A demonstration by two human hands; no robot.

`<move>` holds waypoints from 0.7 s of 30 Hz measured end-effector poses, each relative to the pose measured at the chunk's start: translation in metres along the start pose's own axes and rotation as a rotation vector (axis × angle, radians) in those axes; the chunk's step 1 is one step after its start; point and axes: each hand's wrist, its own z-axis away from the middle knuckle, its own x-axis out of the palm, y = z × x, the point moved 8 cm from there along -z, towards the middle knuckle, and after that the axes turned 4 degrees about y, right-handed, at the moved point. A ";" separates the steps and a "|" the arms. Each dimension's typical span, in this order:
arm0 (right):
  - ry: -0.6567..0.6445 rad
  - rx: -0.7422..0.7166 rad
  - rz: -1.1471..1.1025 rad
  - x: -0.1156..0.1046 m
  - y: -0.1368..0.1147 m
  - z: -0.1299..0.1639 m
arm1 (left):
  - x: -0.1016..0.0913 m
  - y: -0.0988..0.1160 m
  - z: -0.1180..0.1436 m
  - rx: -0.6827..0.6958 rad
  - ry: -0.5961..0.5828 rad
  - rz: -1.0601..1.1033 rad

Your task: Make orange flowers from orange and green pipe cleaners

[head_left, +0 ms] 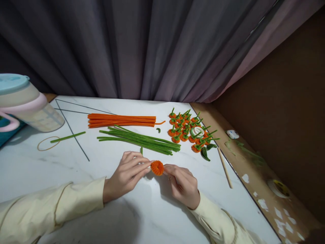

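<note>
left hand (127, 173) + right hand (183, 183): both pinching orange coil (157, 167) | risk: coil may unwind if pinch slackens

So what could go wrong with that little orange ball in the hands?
1. Both hands, left and right, pinch the orange coil by fingertips only, so it might spring loose and unwind.
2. The jug leans over the table's left edge and could perhaps tip.
3. The stick lies near the right edge and might roll off.
</note>
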 end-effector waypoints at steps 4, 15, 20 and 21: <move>0.036 -0.016 0.024 0.001 0.002 0.005 | -0.002 0.000 0.000 0.023 0.043 -0.093; 0.039 -0.111 -0.027 0.032 0.012 -0.009 | -0.022 -0.012 -0.001 0.090 0.073 -0.192; -0.005 -0.160 -0.004 0.041 0.013 -0.011 | -0.027 -0.019 0.001 0.063 0.060 -0.197; -0.017 -0.168 0.005 0.041 0.012 -0.010 | -0.026 -0.019 0.001 0.063 0.056 -0.193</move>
